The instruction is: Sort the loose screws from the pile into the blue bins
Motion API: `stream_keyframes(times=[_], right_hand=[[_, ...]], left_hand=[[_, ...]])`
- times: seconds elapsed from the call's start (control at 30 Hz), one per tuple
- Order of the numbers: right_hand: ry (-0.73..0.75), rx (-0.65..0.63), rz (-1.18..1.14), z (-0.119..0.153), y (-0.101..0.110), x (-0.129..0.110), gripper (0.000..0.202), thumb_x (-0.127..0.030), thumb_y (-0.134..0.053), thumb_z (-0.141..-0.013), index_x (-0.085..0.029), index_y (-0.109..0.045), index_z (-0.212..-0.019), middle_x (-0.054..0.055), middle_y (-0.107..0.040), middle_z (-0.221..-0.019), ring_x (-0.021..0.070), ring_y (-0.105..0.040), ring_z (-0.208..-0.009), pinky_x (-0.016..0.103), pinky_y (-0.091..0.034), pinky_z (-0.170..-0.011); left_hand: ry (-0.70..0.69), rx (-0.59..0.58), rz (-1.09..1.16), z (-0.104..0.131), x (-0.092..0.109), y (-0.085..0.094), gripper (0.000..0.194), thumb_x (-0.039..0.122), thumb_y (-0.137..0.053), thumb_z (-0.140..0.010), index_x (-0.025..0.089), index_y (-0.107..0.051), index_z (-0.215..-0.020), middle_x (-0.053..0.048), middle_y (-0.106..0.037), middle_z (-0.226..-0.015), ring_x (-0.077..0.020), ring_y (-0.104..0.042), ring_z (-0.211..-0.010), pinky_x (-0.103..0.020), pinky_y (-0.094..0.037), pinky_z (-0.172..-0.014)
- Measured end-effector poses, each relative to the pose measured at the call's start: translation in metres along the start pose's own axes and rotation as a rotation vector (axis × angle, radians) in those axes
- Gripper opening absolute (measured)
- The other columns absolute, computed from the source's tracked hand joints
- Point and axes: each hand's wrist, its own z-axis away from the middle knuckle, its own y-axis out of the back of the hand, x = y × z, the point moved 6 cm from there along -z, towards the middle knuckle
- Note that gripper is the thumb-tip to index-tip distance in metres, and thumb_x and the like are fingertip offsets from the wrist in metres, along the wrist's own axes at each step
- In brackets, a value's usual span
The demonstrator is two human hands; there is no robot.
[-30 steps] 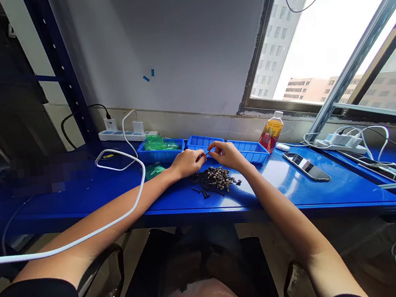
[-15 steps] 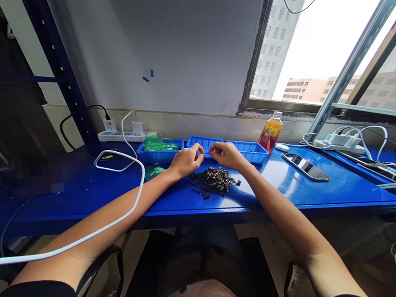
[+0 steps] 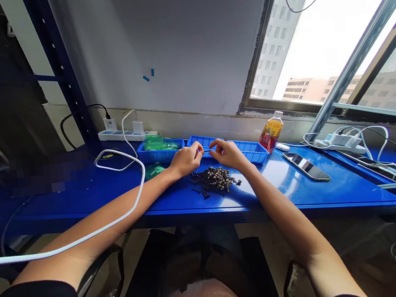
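A thin dark screw [image 3: 206, 151] spans the gap between my two hands, above the blue table. My left hand [image 3: 185, 161] pinches one end of it between thumb and fingertips. At the other end, the fingertips of my right hand [image 3: 229, 155] are closed on it. Just below lies a loose pile of dark screws and shiny small metal parts [image 3: 218, 179]. Behind my hands are a blue middle bin [image 3: 197, 140] and a blue right bin [image 3: 255, 153]. The blue left bin [image 3: 159, 157] holds green plastic bags [image 3: 157, 143].
Another green bag [image 3: 154, 170] lies by my left forearm. To the right stand a drink bottle [image 3: 271, 131] and a phone [image 3: 306, 167]. A white cable [image 3: 132, 207] crosses over my left arm. A power strip [image 3: 126, 135] sits against the wall.
My right hand has tilted slightly, its fingers a little more raised. Both hands otherwise stay in place over the pile, with the screw between them.
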Motion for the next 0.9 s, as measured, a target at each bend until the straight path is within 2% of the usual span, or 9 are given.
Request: stream_keyframes(times=[0.37, 0.9], right_hand=[[0.026, -0.010, -0.001, 0.0005, 0.0001, -0.0022, 0.008, -0.014, -0.058, -0.072, -0.018, -0.062, -0.078, -0.007, -0.051, -0.053, 0.0073, -0.044, -0.050, 0.019, -0.034, -0.056], [0.015, -0.016, 0.013, 0.0003, 0.0003, -0.0016, 0.011, -0.014, -0.054, -0.073, -0.017, -0.064, -0.075, -0.004, -0.055, -0.053, 0.0085, -0.047, -0.051, 0.020, -0.034, -0.054]], left_hand=[[-0.001, 0.044, 0.018, 0.0007, 0.0012, 0.0037, 0.021, 0.025, -0.039, -0.086, 0.018, -0.055, -0.098, -0.001, -0.062, -0.070, -0.0195, -0.061, -0.068, -0.029, -0.042, -0.068], [-0.026, -0.002, 0.021, -0.0001, 0.0008, -0.0009, 0.022, 0.027, -0.045, -0.084, 0.017, -0.057, -0.100, -0.002, -0.064, -0.071, -0.0185, -0.061, -0.066, -0.027, -0.040, -0.059]])
